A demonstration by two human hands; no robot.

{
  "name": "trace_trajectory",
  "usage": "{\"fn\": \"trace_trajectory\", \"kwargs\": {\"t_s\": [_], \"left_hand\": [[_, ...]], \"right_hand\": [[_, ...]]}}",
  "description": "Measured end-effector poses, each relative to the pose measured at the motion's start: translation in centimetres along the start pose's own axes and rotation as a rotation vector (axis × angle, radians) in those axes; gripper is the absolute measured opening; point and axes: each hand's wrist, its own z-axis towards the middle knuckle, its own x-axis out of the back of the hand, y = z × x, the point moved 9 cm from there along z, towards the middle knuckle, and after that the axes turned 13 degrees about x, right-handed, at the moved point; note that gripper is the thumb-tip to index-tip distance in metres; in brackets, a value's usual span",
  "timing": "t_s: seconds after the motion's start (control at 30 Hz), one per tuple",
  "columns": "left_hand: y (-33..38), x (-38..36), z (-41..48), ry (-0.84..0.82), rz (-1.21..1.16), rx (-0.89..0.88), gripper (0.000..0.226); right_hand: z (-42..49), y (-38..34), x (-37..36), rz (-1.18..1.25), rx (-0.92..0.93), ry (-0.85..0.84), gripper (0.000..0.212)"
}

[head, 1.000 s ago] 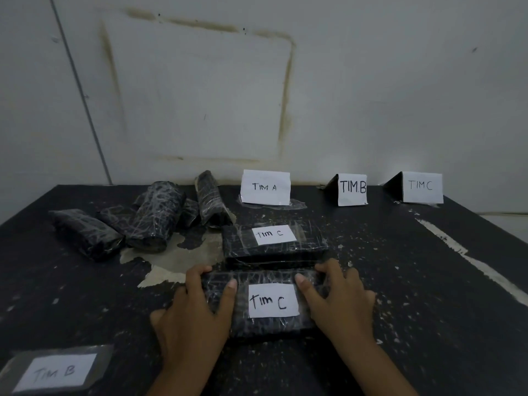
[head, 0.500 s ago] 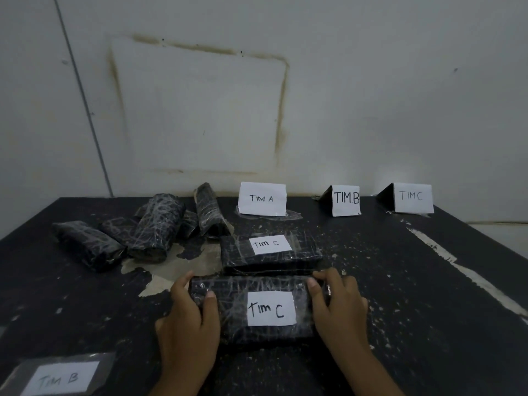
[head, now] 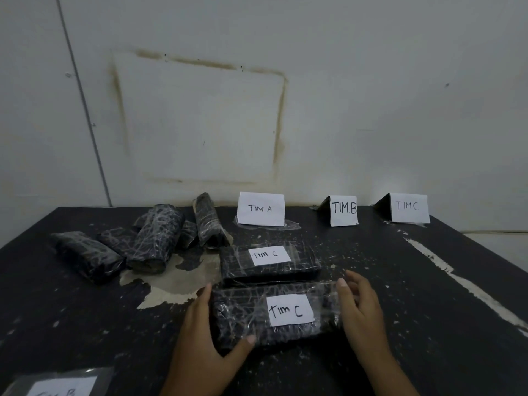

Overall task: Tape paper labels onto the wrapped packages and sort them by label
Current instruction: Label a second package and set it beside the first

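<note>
Both hands, left [head: 205,335] and right [head: 361,307], clasp the short ends of the "Tim C" package [head: 274,315], its long axis crosswise, TIM C sign [head: 408,208] far right

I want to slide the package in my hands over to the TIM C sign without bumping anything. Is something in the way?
The near package sits between the left hand and right hand. The other TIM C package lies just behind it; the diagonal path right of that to the TIM C sign looks bare.
</note>
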Motion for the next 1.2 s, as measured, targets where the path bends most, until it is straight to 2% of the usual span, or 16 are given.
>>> {"fn": "trace_trajectory", "kwargs": {"t_s": [0.13,0.37,0.63,0.9,1.0,1.2], "left_hand": [[0.4,-0.7,-0.2,-0.055,0.035,-0.087,0.108],[-0.1,-1.0,0.3,-0.094,0.026,-0.076,0.103],[0.6,-0.9,0.2,-0.041,-0.054,-0.118,0.087],[1.1,-1.7,0.6,-0.042,-0.049,-0.133,0.088],[1.1,-2.3,0.9,-0.1,-0.059,-0.162,0.087],[0.9,-2.9,1.1,-0.207,-0.115,-0.113,0.083]], "right_hand": [[0.2,0.2,0.3,0.082,-0.013,0.028,0.025],[0.4,-0.1,1.5,0.115,0.018,0.124,0.011],[0.7,0.3,1.6,0.147,0.045,0.148,0.01],[1.1,0.6,1.5,0.218,0.037,0.165,0.011],[1.3,0.8,1.2,0.223,0.024,0.146,0.01],[1.6,0.7,1.0,0.208,0.014,0.126,0.009]]}}
